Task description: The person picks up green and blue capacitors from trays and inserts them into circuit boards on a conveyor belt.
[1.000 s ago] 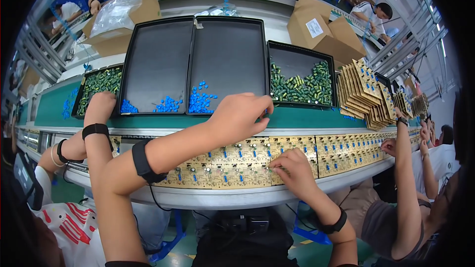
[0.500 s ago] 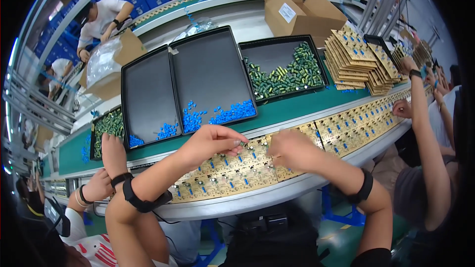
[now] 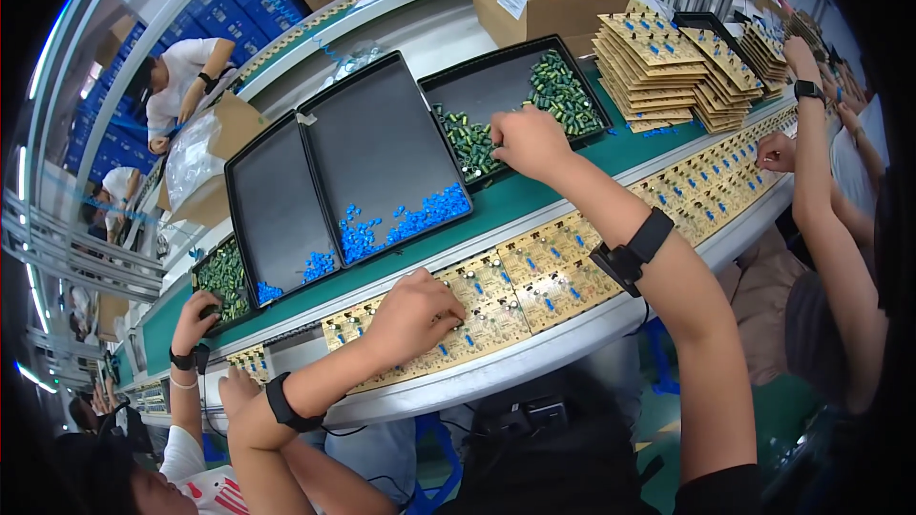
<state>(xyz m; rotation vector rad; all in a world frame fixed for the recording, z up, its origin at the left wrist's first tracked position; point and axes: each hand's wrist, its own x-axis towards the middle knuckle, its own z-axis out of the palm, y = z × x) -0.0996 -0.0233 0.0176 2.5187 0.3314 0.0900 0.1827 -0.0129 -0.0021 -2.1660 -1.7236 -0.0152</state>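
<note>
Broadly, a long green bench [image 3: 520,198] across the scene. On it, two large black trays [image 3: 367,143] side by side; nearer, a row of tan circuit boards [image 3: 563,272]. Right of those trays, a smaller black tray [image 3: 482,100]; farther right, stacked boards [image 3: 649,76]. Over the smaller tray's near side, the right hand [image 3: 532,143] with bent, narrowed fingers; cannot tell whether holding anything. Low over the row, the left hand [image 3: 415,319] with fingertips drawn together; cannot tell on what. Smallest, green cylindrical parts [image 3: 563,95] in the smaller tray, blue parts [image 3: 396,229] toward the large trays' near ends.
</note>
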